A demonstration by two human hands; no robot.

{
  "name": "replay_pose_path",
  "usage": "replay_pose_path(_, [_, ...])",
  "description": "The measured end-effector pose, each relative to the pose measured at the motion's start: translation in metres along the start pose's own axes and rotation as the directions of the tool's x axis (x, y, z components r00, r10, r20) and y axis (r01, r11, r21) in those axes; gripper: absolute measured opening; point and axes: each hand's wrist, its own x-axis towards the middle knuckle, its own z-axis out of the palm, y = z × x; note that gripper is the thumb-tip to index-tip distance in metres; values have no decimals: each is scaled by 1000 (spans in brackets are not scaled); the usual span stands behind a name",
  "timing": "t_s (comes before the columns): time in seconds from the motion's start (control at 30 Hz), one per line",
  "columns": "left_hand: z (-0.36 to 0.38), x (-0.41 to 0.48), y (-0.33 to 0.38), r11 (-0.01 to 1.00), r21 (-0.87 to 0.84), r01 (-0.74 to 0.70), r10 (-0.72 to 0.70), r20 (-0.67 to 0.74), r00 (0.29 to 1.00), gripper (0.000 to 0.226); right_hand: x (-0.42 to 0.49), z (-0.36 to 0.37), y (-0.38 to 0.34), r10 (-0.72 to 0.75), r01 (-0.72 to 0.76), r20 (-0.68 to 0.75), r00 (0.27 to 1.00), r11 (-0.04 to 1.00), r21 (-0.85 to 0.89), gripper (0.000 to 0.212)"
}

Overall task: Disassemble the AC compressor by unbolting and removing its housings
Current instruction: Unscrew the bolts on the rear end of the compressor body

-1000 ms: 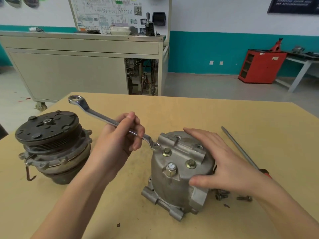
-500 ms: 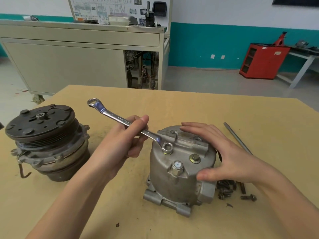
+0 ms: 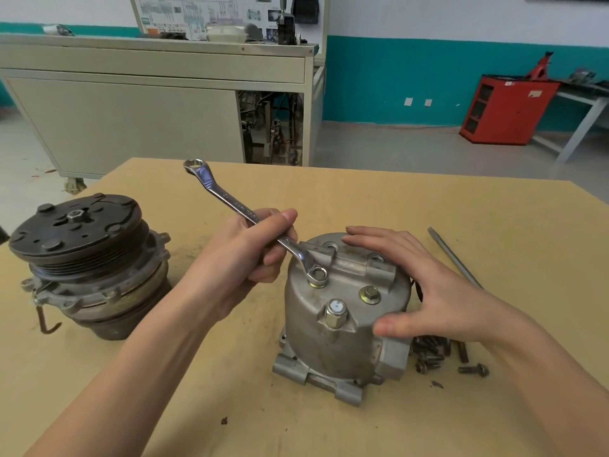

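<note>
A silver aluminium compressor housing (image 3: 329, 338) stands on the wooden table (image 3: 461, 225), bolts on its domed top. My left hand (image 3: 244, 258) grips a chrome ring wrench (image 3: 230, 202) by its shaft. The wrench's lower ring sits over a bolt on the housing's top left. My right hand (image 3: 418, 285) rests on the housing's right side, fingers straight across the top, thumb pressing its front. A brass-washered bolt (image 3: 369, 294) and a larger hex fitting (image 3: 335, 312) stand free on the dome.
The compressor's dark clutch-and-pulley half (image 3: 85, 258) stands at the left of the table. Several loose bolts (image 3: 438, 354) lie just right of the housing. A long screwdriver (image 3: 454, 257) lies farther right. A beige workbench (image 3: 148, 94) and a red cabinet (image 3: 504, 110) stand beyond.
The wrench's ring went from beside the housing's edge onto the top-left bolt, and the shaft has swung steeper. My right hand has stayed on the housing.
</note>
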Motion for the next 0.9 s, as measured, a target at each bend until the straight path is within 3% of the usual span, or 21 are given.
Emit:
replay_pose_path(0.13, [1, -3, -5, 999, -47, 17, -19, -40, 999, 27, 0, 1, 1, 7, -7, -4, 1000, 1000, 12, 80])
replay_pose_path(0.33, [14, -33, -12, 990, -93, -110, 87, -222, 971, 26, 0, 3, 1, -9, 9, -27, 1000, 1000, 17, 78])
replay_pose_path(0.4, [23, -50, -16, 987, -13, -158, 148, -287, 946, 27, -1, 4, 1, -4, 4, -31, 1000, 1000, 24, 77])
replay_pose_path(0.47, [33, -68, -22, 954, 195, -226, 279, -312, 908, 25, -1, 4, 1, 0, 0, -34, 999, 1000, 24, 78])
replay_pose_path(0.57, [45, -84, -33, 775, 567, -281, 469, -216, 856, 31, -2, 3, 0, 15, -14, -32, 999, 1000, 16, 79])
replay_pose_path(0.63, [53, -86, -34, 531, 815, -233, 540, -113, 834, 37, -2, 3, 0, 18, -18, -32, 999, 1000, 8, 80])
replay_pose_path(0.7, [60, -83, -32, 313, 921, -231, 591, 2, 806, 46, -1, 3, -1, 19, -19, -33, 999, 1000, 2, 80])
replay_pose_path(0.73, [62, -80, -32, 249, 936, -249, 625, 40, 779, 51, -1, 3, 0, 20, -20, -34, 999, 1000, 1, 80])
replay_pose_path(0.83, [66, -75, -31, 188, 946, -265, 690, 65, 721, 46, -1, 3, 0, 22, -22, -34, 999, 1000, 0, 80])
replay_pose_path(0.9, [66, -77, -30, 281, 924, -259, 705, -15, 710, 28, -2, 3, 0, 24, -24, -29, 999, 1000, 9, 80])
